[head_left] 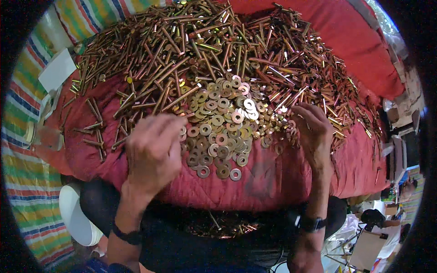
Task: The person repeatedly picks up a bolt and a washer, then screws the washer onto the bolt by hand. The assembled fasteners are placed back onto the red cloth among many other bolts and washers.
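Note:
A heap of flat brass-coloured washers [218, 132] lies on a red quilted cloth, between my two hands. To its left, my left hand [154, 148] is slightly blurred, its fingers curled together at the edge of the washers and bolts. Whatever those fingers may hold is hidden. At the right, my right hand [314, 129] bends over a patch of small nuts [268, 123], with fingertips drawn in among them. I cannot make out what is in its fingers. Behind the washers rises a big pile of long brass-coloured bolts [168, 57].
The red cloth [218, 191] covers the raised work surface in front of my legs. Several loose bolts [96, 129] lie at the left, near a white card [57, 69]. A white tub [77, 216] stands low at the left. More bolts [227, 230] lie below, between my legs.

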Tool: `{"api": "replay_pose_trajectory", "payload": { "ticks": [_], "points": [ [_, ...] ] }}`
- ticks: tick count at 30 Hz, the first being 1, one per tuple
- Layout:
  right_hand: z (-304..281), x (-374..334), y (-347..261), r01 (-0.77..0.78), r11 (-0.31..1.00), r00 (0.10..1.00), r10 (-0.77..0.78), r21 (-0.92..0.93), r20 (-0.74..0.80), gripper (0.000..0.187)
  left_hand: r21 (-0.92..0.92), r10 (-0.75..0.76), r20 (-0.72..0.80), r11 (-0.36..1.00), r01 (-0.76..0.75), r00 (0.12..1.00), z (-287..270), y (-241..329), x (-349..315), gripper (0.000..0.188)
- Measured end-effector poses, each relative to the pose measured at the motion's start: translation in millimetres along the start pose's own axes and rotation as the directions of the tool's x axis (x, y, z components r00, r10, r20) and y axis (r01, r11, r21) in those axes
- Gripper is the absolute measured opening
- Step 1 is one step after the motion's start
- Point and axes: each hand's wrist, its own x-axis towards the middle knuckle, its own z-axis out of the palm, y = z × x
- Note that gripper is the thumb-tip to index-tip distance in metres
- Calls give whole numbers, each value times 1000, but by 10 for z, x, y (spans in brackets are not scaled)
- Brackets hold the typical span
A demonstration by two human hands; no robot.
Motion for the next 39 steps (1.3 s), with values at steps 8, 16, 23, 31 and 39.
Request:
{"api": "replay_pose_trajectory", "payload": {
  "ticks": [8, 16, 23, 31, 39],
  "points": [
    [122, 215, 264, 196, 935, 977, -162, -295, 137, 20, 148, -15, 109, 989, -1, 994, 123, -189, -26, 36],
    [178, 308, 195, 255, 943, 946, -289, -213, -146, 25, -271, -109, -86, 959, 82, 990, 25, -30, 81, 26],
    [-156, -173, -639, -434, 784, 896, 325, 444, 301, 28, -787, -389, 596, -110, 607, 703, -281, 160, -32, 33],
    [169, -566, -919, -26, 984, 953, -29, 177, 301, 33, -619, -315, 757, -69, 782, 572, -132, 456, -185, 26],
    [192, -540, -936, -331, 841, 907, 159, 429, 389, 16, -518, -339, 754, 221, 826, 563, -89, 582, -217, 21]
  ]
}}
